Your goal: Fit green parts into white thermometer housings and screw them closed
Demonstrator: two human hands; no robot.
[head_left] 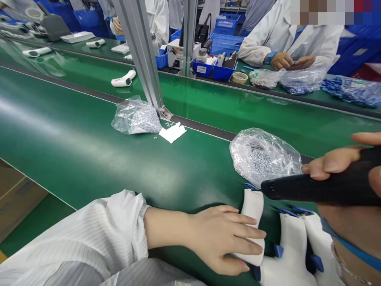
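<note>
My left hand lies across a white infrared thermometer on the green bench. Its fingers reach over the body and the thumb is near the lower end, holding it down. My right hand is wrapped around a black electric screwdriver, tilted nearly level. The tool's tip is at the thermometer's upper end, by a blue rim; whether it touches a screw cannot be made out. Right of my left hand lie more white thermometers with blue triggers. A clear bag of small screws sits just behind the tool.
Another bag of small metal parts and a white paper piece lie near a metal post. Beyond the dark rail, a green conveyor belt carries a white thermometer. Across it, a co-worker's hands work behind bags of blue parts.
</note>
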